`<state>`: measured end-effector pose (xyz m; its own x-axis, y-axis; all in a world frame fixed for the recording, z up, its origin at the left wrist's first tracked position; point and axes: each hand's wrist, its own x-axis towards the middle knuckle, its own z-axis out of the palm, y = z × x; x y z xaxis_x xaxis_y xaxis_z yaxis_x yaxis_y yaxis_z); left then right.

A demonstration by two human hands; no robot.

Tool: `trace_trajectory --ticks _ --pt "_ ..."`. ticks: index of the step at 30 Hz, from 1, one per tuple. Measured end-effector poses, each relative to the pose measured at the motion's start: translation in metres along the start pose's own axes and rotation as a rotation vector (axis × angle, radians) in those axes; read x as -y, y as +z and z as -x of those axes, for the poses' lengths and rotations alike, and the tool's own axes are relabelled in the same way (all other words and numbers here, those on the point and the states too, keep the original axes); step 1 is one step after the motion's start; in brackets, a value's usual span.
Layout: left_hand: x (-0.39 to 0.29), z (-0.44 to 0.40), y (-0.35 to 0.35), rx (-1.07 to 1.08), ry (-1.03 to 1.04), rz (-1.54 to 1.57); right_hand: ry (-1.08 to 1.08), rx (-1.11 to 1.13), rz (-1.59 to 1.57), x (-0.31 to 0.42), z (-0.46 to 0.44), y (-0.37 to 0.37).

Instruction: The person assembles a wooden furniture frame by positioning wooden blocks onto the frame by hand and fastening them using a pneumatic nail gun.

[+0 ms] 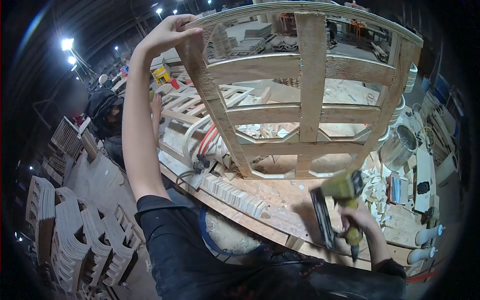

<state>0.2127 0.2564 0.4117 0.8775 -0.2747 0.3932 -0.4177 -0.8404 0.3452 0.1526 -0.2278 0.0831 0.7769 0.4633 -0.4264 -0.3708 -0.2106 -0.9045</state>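
Note:
A large wooden frame (310, 90) with a wide centre slat and several cross slats stands tilted up on the workbench. My left hand (172, 34) grips its upper left corner, thumb on the near side and fingers over the top edge. Low on the right, my right hand (361, 219) is wrapped around the handle of a yellow-green nail gun (342, 187), which is slightly blurred. The gun's long black magazine angles down to the left, and its body is apart from the frame, just below the frame's lower right end.
On the workbench (280, 197) lie a row of thin wood pieces (235, 195), scrap blocks (375, 195) and a metal can (399, 145). A co-worker (107, 115) is at the left, near another wooden frame (200, 107). Curved plywood parts (75, 235) are stacked lower left.

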Motion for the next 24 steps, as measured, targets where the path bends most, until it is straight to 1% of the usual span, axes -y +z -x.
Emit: trace_trajectory --ticks 1,2,3,4,6,8,9,10,11,12,13,15,16,19,22,24 --pt "-0.001 0.002 0.002 -0.011 -0.006 -0.004 -0.096 0.044 -0.148 0.022 -0.004 0.009" --pt "-0.004 0.003 0.002 0.001 -0.022 -0.021 -0.181 0.076 -0.233 0.041 -0.011 0.018" --pt "-0.008 0.003 0.001 0.015 -0.036 -0.039 -0.284 0.161 -0.287 0.056 -0.025 0.022" --pt "-0.010 0.004 0.001 0.033 -0.050 -0.057 -0.278 0.179 -0.380 0.074 -0.033 0.033" --pt "-0.005 0.002 0.001 0.024 -0.044 -0.039 -0.393 0.271 -0.455 0.113 -0.048 0.056" --pt "0.004 -0.002 -0.001 0.034 0.004 -0.001 -0.576 0.519 -0.591 0.142 -0.072 0.078" --pt "-0.012 0.003 0.000 0.047 -0.104 -0.010 -0.638 0.609 -0.646 0.155 -0.081 0.091" --pt "-0.009 0.001 -0.001 0.069 -0.081 -0.007 -0.714 0.694 -0.703 0.170 -0.086 0.104" --pt "-0.005 -0.001 -0.003 0.091 -0.060 -0.006 -0.744 0.727 -0.752 0.180 -0.093 0.115" --pt "-0.005 -0.003 -0.002 0.091 -0.066 0.002 -0.736 0.689 -0.800 0.189 -0.095 0.125" --pt "-0.006 -0.003 -0.001 0.091 -0.075 0.008 -0.738 0.772 -0.851 0.194 -0.103 0.131" --pt "-0.006 -0.003 -0.002 0.088 -0.075 0.006 -0.760 0.757 -0.913 0.201 -0.106 0.147" --pt "-0.005 -0.004 -0.002 0.091 -0.067 -0.001 -0.796 0.753 -0.907 0.203 -0.110 0.153" --pt "-0.006 -0.003 0.001 0.088 -0.051 0.008 -0.819 0.748 -0.902 0.212 -0.112 0.168" --pt "-0.005 -0.005 -0.005 0.146 -0.073 -0.020 -0.749 0.727 -0.960 0.218 -0.111 0.181" --pt "-0.005 -0.004 -0.003 0.118 -0.057 -0.041 -0.738 0.679 -0.968 0.222 -0.107 0.188"
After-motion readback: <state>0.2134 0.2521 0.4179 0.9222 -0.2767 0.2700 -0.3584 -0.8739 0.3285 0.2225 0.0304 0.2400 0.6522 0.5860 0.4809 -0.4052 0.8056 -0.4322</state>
